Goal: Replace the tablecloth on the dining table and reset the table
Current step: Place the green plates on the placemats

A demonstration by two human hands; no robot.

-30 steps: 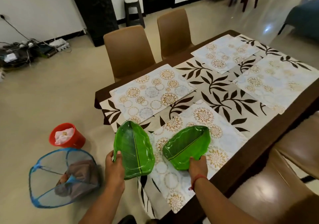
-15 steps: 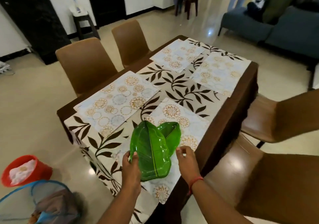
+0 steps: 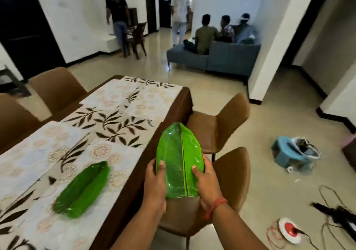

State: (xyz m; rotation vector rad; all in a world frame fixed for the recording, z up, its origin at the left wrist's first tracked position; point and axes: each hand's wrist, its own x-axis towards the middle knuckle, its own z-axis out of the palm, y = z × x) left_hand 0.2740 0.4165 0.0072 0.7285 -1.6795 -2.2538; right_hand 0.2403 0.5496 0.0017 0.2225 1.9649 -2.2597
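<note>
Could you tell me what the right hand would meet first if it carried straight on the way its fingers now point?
The right hand points forward along the held green leaf plate. Beyond the plate, the farther brown chair looks first in line, though depth is unclear.

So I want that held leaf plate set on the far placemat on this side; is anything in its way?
Nothing visible. Both hands hold the leaf plate off the table's edge, and the far placemat lies bare.
</note>
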